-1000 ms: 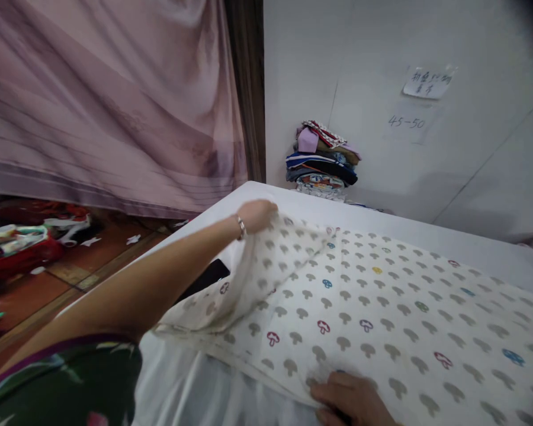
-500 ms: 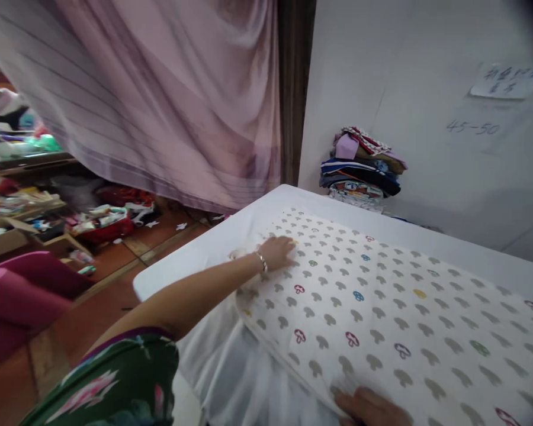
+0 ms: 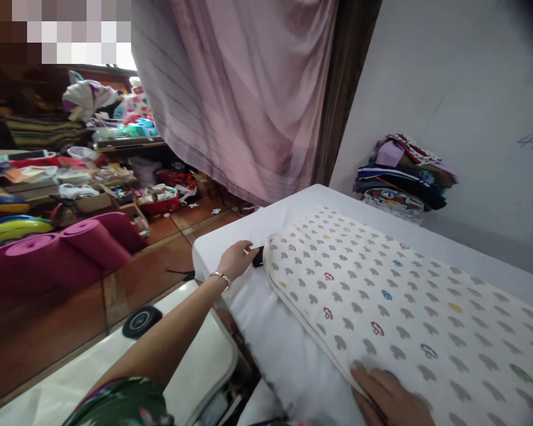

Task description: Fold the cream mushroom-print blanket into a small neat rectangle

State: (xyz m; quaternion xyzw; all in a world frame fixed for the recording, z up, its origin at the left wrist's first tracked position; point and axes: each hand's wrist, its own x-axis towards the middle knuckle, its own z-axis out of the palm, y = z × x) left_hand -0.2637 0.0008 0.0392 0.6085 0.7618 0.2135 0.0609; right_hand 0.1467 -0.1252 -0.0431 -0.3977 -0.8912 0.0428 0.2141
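A white cloth (image 3: 368, 278) printed with grey and coloured mushrooms lies spread on a white-covered table. My left hand (image 3: 237, 260), a silver bracelet at its wrist, is beside the cloth's rounded left edge. Its fingertips are closed at the end of a small flat black object (image 3: 258, 257), whose far end goes out of sight at the cloth's edge; its kind is unclear. On the near edge of the cloth, my right hand (image 3: 391, 393) has its fingers curled over the border, slightly blurred.
A stack of folded clothes (image 3: 404, 171) stands beyond the table by the wall. Below my left arm is a cream-coloured surface (image 3: 190, 349) with a black round disc (image 3: 142, 321). Rolled pink mats (image 3: 66, 248) and cluttered boxes lie left, near a hanging pink curtain (image 3: 257, 106).
My left hand has come off the cloth's printed surface and moved left to the black object, which now shows. The view has swung left. My right hand stays at the near edge.
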